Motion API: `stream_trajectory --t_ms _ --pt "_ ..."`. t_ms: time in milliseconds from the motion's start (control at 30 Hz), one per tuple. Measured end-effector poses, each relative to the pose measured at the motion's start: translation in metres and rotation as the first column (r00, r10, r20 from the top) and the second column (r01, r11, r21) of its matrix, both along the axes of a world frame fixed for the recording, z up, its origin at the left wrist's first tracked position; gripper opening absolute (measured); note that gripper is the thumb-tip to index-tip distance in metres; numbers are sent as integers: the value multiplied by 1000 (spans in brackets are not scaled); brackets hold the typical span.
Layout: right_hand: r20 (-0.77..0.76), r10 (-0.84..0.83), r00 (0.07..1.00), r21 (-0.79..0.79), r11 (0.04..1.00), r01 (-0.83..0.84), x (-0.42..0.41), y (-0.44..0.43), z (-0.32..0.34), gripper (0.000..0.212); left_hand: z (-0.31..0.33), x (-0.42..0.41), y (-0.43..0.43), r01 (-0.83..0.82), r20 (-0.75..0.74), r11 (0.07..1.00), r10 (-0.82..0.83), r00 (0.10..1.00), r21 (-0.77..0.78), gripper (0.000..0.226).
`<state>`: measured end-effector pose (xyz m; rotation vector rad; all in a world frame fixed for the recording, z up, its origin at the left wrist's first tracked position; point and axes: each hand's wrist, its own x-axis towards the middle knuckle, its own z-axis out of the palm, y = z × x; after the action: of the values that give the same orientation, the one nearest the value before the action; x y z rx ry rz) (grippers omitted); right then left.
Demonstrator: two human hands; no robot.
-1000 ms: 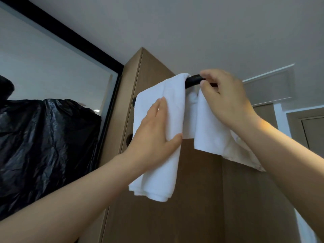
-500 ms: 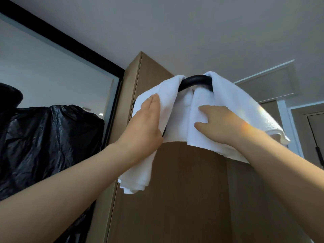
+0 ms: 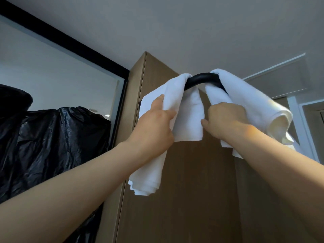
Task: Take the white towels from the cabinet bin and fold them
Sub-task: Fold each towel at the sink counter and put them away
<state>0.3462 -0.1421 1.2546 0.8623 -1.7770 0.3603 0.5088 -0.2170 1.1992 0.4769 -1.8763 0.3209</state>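
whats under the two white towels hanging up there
A black curved bar: its middle shows between the left towel and the right towel. The rest is covered by cloth, so how it is mounted cannot be seen.

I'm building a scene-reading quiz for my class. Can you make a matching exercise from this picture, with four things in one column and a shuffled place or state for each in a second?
Column one
1. black bar
2. right hand
3. black plastic sheet
4. left hand

Column two
A. grips the left towel, which hangs down the wooden cabinet
B. crumpled, far left
C. grips the right towel, whose rolled end sticks out
D. bare arch between the towels

Pairs: 1-D, 2-C, 3-B, 4-A
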Motion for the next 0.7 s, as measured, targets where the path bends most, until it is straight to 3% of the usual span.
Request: stream_trajectory --t_ms 67,167,333,533,700 --pt "167 242 956 -72 970 -233 -12 -3 -1 35 0 1 -5 -29 -12 999 29 1000 -39 39" --pt "411 577 706 -211 814 -542 -22 -13 -3 51 1 3 -8 -78 -10 994 77 997 -83 42" --pt "322 726 607 -327 687 -649 -29 -35 -4 33 3 4 -8 -101 -16 989 100 995 -104 53" --pt "368 767 525 -254 626 -737 -18 -33 -19 34 4 6 -10 -109 -34 979 105 994 -171 65" --pt "342 842 418 -305 520 -798 -17 -24 -39 47 -1 1 -10 -95 -33 981 91 995 -170 110"
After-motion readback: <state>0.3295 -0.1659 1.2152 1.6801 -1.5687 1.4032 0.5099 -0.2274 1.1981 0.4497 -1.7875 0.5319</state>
